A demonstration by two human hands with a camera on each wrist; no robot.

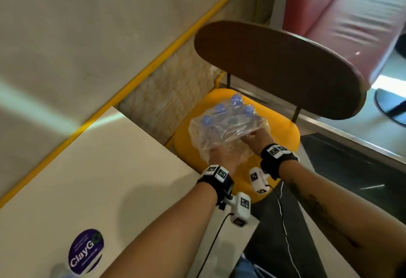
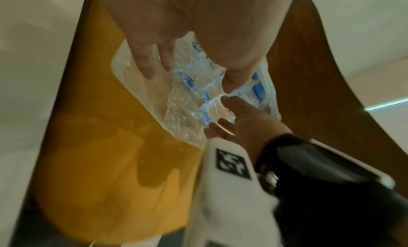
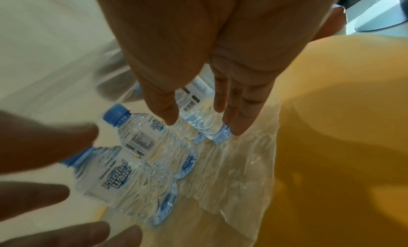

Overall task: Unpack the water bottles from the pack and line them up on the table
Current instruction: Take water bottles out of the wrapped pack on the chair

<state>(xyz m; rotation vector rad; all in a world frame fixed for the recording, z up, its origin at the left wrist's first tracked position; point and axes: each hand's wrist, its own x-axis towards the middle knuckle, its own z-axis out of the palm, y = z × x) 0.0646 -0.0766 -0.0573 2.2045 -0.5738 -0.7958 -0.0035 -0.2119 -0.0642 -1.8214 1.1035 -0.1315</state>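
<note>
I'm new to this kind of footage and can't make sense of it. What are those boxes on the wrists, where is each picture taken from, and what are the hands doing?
No machine here: a person works bare-handed, wearing cameras. The top picture comes from a head camera looking down; the other two from the white boxes strapped to each wrist, looking along the fingers. A clear plastic pack of water bottles with blue caps sits on a yellow chair seat, beside a white table. The left hand and right hand both reach the pack's near side, fingers fairly straight; whether they grip the wrap yet is unclear. No bottles stand on the visible part of the table.
</note>
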